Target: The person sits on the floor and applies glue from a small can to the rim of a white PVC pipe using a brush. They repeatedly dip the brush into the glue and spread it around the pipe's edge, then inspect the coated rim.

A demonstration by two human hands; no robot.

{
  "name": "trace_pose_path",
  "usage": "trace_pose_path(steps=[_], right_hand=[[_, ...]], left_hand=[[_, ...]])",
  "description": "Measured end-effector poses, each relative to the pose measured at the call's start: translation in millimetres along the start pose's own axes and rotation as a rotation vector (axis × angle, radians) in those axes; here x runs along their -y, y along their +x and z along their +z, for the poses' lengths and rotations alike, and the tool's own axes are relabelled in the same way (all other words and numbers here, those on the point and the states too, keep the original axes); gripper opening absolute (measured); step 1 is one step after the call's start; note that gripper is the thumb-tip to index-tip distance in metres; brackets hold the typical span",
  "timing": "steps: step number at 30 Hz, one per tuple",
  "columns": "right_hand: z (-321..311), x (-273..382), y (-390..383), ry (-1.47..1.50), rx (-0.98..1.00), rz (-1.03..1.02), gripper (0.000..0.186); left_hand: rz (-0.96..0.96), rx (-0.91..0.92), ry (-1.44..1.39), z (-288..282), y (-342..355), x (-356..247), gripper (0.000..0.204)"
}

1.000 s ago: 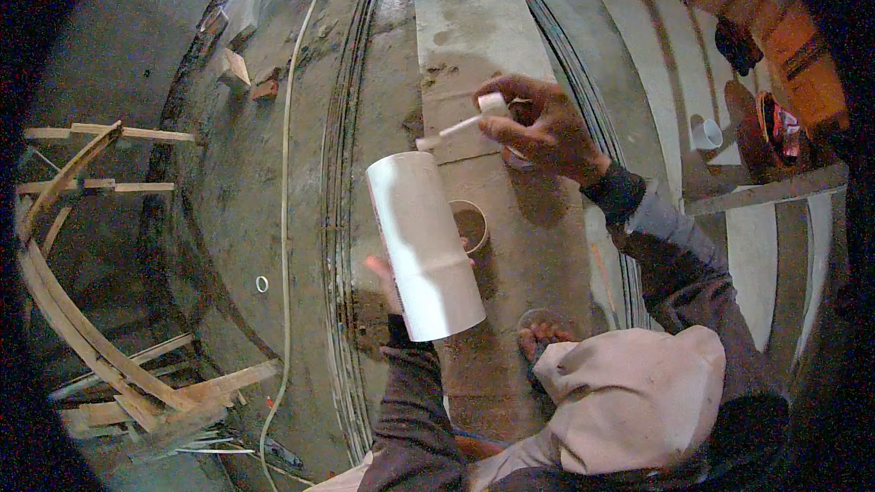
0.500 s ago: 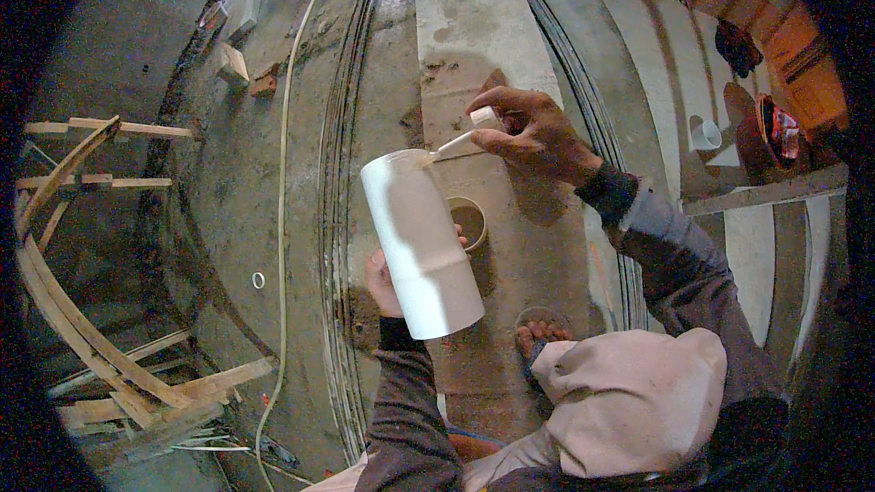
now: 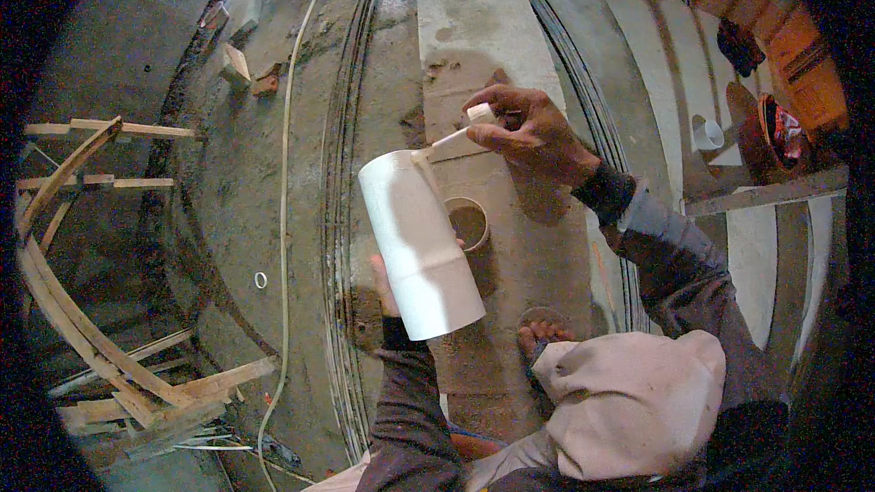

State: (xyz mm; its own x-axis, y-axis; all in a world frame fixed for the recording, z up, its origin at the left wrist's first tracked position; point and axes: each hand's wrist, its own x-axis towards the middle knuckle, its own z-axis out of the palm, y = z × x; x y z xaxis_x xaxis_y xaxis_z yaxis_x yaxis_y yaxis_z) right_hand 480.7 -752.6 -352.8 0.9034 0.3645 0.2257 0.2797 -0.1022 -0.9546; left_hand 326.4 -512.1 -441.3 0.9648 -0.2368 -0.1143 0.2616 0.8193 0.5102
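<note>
A white plastic pipe [image 3: 428, 255] with a slightly wider lower section lies tilted across my left hand [image 3: 384, 287]. That hand is closed round it from behind; most of its fingers are hidden. My right hand [image 3: 538, 137] pinches a slim white applicator [image 3: 448, 140] with a cap-like top between thumb and fingers. The applicator's tip touches the pipe's upper rim on the right side, where a yellowish wet streak shows. Partly behind the pipe, a round pale rim [image 3: 486, 223] with a brown inside is visible on the ground; whether it is a pot or a pipe end I cannot tell.
Long thin bars [image 3: 339, 155] run along both sides of the pale strip underfoot. A hose [image 3: 285, 182] crosses the floor at left, near a small white ring [image 3: 261, 281]. Wooden timbers [image 3: 91, 337] stand far left. My foot [image 3: 544, 335] is close by. A white pipe piece [image 3: 707, 135] sits at right.
My right hand and the applicator have shifted very slightly to the left along the pipe's rim. The yellowish streak on the pipe shows longer. The pipe stays almost still.
</note>
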Motion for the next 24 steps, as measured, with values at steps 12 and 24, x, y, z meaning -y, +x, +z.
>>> trace_pose_path(steps=[12,24], right_hand=[[9,-2,-8,-0.038,0.017,-0.018,0.032],[4,-4,-3,0.207,0.012,0.040,0.034]], left_hand=[[-0.025,0.122,-0.146,15,6,2,0.098],[0.032,-0.118,0.114,24,2,-4,0.095]])
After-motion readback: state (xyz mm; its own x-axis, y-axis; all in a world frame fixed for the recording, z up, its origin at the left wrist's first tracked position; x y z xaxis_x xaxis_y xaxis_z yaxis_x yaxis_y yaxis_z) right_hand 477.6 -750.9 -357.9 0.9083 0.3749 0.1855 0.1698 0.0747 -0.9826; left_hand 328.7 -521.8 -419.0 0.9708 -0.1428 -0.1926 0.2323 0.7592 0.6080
